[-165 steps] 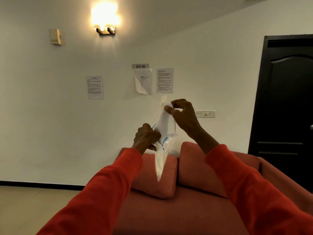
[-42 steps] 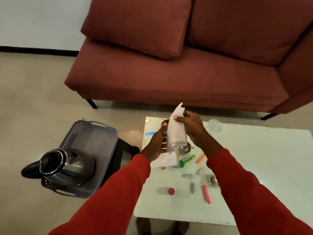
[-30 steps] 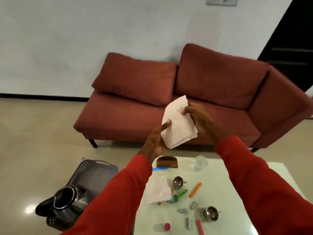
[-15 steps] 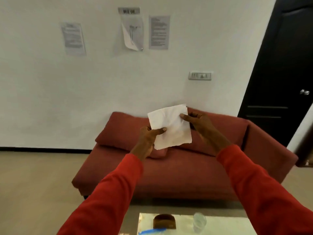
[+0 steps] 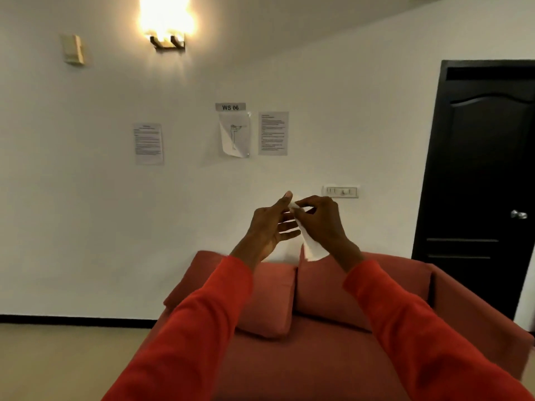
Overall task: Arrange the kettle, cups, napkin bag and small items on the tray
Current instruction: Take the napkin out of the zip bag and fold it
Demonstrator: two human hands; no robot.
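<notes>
A white wall fills the far side of the room, and a red sofa sits against it, its two back cushions side by side. On the right stands a dark door, its silver knob showing at the edge. High on the wall a lamp glows bright, with three printed sheets taped lower down under a label reading "WS 06", and a switch plate just right of the hands. Two red sleeves reach up from the near edge. Both hands are raised in front of the wall, above the sofa back, close together. The left hand has its fingers straight and spread, fingertips touching the white napkin. The right hand has thumb and fingers curled and pinching the napkin at its top. The napkin hangs folded between the two hands, its lower end dropping below the right palm, in the air over the sofa.
</notes>
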